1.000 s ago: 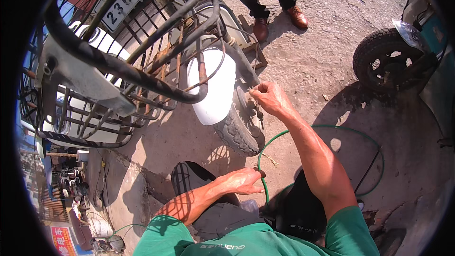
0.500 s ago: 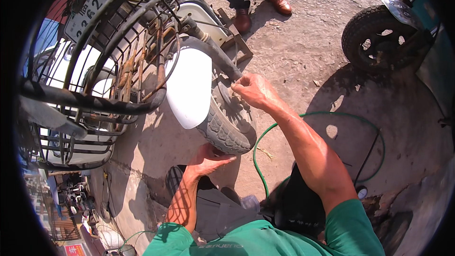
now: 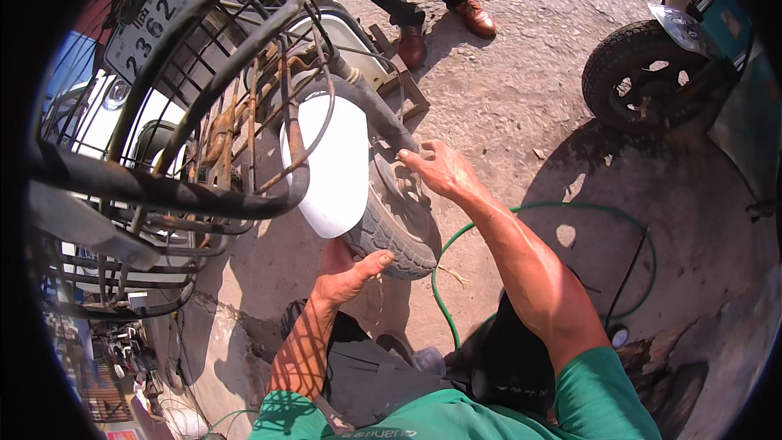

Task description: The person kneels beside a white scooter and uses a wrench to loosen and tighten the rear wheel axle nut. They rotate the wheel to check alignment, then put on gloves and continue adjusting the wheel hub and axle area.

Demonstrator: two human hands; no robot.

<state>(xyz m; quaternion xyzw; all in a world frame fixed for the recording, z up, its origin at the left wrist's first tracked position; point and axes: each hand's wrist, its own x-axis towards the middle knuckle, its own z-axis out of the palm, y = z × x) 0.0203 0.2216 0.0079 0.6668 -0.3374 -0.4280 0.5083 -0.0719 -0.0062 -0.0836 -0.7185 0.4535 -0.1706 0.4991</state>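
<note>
The front wheel of a scooter has a grey treaded tyre (image 3: pixel 391 240) with a white mudguard (image 3: pixel 332 165) over it. My left hand (image 3: pixel 342 275) grips the near side of the tyre, its thumb on the tread and its fingers mostly hidden behind. At the right side of the wheel, by the lower end of the fork leg (image 3: pixel 381 110), is my right hand (image 3: pixel 444 171). Its fingers are curled, with thumb and forefinger close to the fork; anything between them is too small to tell. The wheel's hub and rim (image 3: pixel 406 200) show beneath that hand.
A rusty black wire basket (image 3: pixel 163 175) juts out at left, ahead of a number plate (image 3: pixel 163 4). A green hose (image 3: pixel 586 204) loops over the concrete, near a small round gauge (image 3: pixel 619 336). Another wheel (image 3: pixel 643 73) stands at right. A person in brown shoes (image 3: pixel 472 18) stands beyond.
My left hand has shifted up from under the tyre to its left side, thumb now on the tread. My right hand stays by the fork, fingers slightly changed. The view has tilted a little.
</note>
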